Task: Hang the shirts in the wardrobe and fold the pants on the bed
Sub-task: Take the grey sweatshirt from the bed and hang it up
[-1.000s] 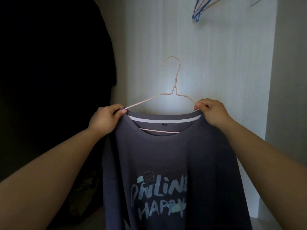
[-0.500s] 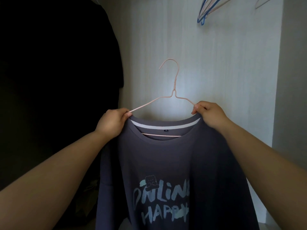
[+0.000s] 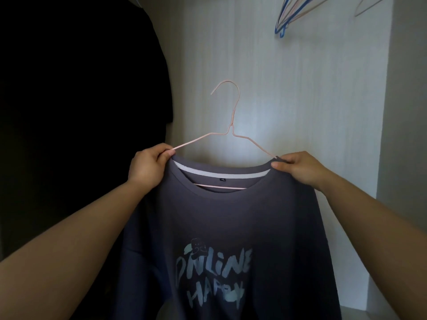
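Both hands, left [image 3: 147,167] and right [image 3: 300,168], pinch the shirt [image 3: 226,227] shoulders on the hanger [image 3: 227,132]; next, its hook must go up to the rail, out of view.

grey shirt [image 3: 231,215] on pink hanger [image 3: 228,132]

Shirt [image 3: 231,215] on hanger [image 3: 231,130]; other hangers [image 3: 280,33] upper right, perhaps garments [image 3: 92,88] left.
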Demonstrator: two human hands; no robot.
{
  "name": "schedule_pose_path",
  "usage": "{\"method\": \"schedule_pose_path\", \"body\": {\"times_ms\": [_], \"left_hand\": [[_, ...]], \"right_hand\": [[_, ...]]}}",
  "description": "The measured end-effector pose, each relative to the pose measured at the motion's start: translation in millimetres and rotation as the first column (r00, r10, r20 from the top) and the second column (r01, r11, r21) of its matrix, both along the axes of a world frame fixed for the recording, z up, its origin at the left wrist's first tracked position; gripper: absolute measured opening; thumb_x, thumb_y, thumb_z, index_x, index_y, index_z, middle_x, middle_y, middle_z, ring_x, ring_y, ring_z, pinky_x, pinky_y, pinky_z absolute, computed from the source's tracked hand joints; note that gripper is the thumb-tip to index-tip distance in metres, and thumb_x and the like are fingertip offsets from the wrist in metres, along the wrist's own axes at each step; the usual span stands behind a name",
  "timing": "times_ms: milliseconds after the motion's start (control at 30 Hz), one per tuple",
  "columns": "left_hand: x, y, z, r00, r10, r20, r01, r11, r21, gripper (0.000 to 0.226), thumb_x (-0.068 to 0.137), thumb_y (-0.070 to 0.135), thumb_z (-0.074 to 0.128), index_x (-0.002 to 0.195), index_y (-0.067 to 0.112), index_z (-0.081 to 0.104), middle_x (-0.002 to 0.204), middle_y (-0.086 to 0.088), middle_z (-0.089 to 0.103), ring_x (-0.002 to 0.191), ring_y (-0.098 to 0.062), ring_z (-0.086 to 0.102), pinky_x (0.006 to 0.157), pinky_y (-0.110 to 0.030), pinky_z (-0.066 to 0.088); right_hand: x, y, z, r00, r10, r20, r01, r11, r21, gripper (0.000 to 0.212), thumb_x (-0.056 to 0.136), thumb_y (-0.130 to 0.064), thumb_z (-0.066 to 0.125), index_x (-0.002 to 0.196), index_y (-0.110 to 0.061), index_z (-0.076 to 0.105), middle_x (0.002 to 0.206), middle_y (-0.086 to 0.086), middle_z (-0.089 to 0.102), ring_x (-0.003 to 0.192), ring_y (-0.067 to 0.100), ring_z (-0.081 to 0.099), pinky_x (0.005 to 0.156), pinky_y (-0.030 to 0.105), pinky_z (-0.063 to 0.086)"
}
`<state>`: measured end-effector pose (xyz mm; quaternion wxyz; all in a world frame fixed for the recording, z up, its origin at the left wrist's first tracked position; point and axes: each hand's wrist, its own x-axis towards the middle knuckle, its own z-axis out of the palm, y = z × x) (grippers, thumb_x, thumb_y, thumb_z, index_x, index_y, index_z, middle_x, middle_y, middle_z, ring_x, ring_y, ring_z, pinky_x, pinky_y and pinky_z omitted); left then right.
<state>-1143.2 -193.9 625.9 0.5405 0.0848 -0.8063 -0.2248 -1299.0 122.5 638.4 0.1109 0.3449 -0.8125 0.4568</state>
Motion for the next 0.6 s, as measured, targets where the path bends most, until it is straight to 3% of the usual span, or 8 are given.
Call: {"method": "schedule_pose_path", "body": {"times_ms": [100,233,333,400,533,600], "left_hand": [[1.2,-6.4,0.3,0.999,-0.037,-0.004,0.037,0.999,0.031,0.016,0.093,0.025,0.056,0.094,0.021,0.072,0.083,0.007,0.066,0.086,-0.012,0.059,0.074,-0.017,0.036],[5.3,-15.6,1.4,0.999,-0.025,-0.034,0.027,0.997,0.075,0.018,0.095,0.022,0.055,0.098,0.016,0.071,0.085,0.006,0.065,0.085,-0.01,0.056,0.074,-0.016,0.035],[5.7,-16.3,4.4,0.998,-0.038,-0.041,0.04,0.997,0.067,0.017,0.095,0.021,0.055,0.096,0.015,0.071,0.083,0.007,0.063,0.083,-0.01,0.056,0.071,-0.014,0.034],[5.1,-16.9,8.8,0.999,-0.03,-0.04,0.033,0.996,0.084,0.017,0.095,0.021,0.055,0.095,0.017,0.071,0.084,0.006,0.064,0.083,-0.01,0.056,0.071,-0.013,0.033],[1.3,-16.0,22.3,0.993,-0.102,-0.052,0.112,0.966,0.232,0.014,0.094,0.021,0.056,0.094,0.024,0.069,0.098,-0.001,0.068,0.095,-0.016,0.059,0.083,-0.021,0.04],[-1.9,-11.0,30.7,0.992,-0.113,-0.06,0.125,0.954,0.272,0.019,0.093,0.022,0.057,0.11,0.025,0.066,0.117,-0.006,0.065,0.113,-0.021,0.056,0.097,-0.025,0.039]], "right_hand": [[0.4,4.9,2.5,0.999,0.02,0.029,-0.019,0.999,-0.043,0.021,0.087,-0.033,0.063,0.089,-0.015,0.074,0.089,0.002,0.073,0.077,0.014,0.067,0.07,0.022,0.051],[7.9,10.7,13.1,0.985,0.115,0.127,-0.115,0.993,-0.012,0.024,0.086,-0.043,0.059,0.09,-0.024,0.074,0.089,-0.009,0.074,0.077,0.006,0.07,0.059,0.013,0.05],[11.0,12.7,20.0,0.955,0.143,0.259,-0.167,0.983,0.072,0.032,0.086,-0.041,0.059,0.094,-0.014,0.073,0.092,-0.002,0.074,0.083,0.014,0.071,0.07,0.023,0.053],[15.4,9.6,23.7,0.93,0.168,0.327,-0.184,0.983,0.018,0.031,0.087,-0.037,0.06,0.092,-0.009,0.072,0.09,0.004,0.074,0.079,0.017,0.071,0.066,0.026,0.054],[25.2,2.8,37.8,0.91,0.238,0.339,-0.201,0.969,-0.142,0.029,0.09,-0.035,0.057,0.089,-0.01,0.072,0.09,0.005,0.074,0.078,0.016,0.071,0.06,0.023,0.055],[28.8,0.3,45.2,0.927,0.231,0.297,-0.176,0.963,-0.202,0.028,0.093,-0.034,0.055,0.091,-0.011,0.071,0.09,0.004,0.074,0.078,0.015,0.071,0.063,0.024,0.054]]}}
